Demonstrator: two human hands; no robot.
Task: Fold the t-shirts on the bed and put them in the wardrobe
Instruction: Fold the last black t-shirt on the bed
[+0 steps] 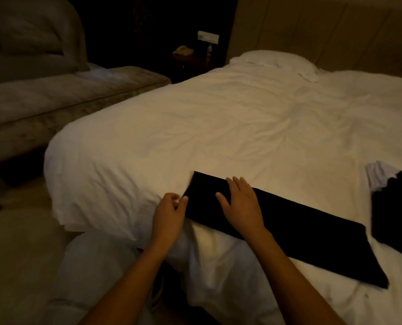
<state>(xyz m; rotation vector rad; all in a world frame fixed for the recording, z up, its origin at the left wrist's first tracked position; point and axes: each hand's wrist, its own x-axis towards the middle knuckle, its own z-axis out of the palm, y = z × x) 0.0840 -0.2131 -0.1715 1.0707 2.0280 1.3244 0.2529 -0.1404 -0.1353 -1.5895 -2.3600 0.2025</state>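
Note:
A black t-shirt (296, 233), folded into a long narrow strip, lies across the near corner of the white bed (230, 118). My right hand (240, 202) rests flat on the strip's left part, fingers spread. My left hand (169, 209) pinches the strip's left near corner at the bed's edge. A second black garment (397, 212) lies at the right edge of the view, with a white garment (378, 177) partly under it.
A pillow (272, 59) lies at the head of the bed. A second, bare bed (54, 99) stands at the left across a dim gap. A nightstand with a telephone (183, 50) stands between them. No wardrobe is in view.

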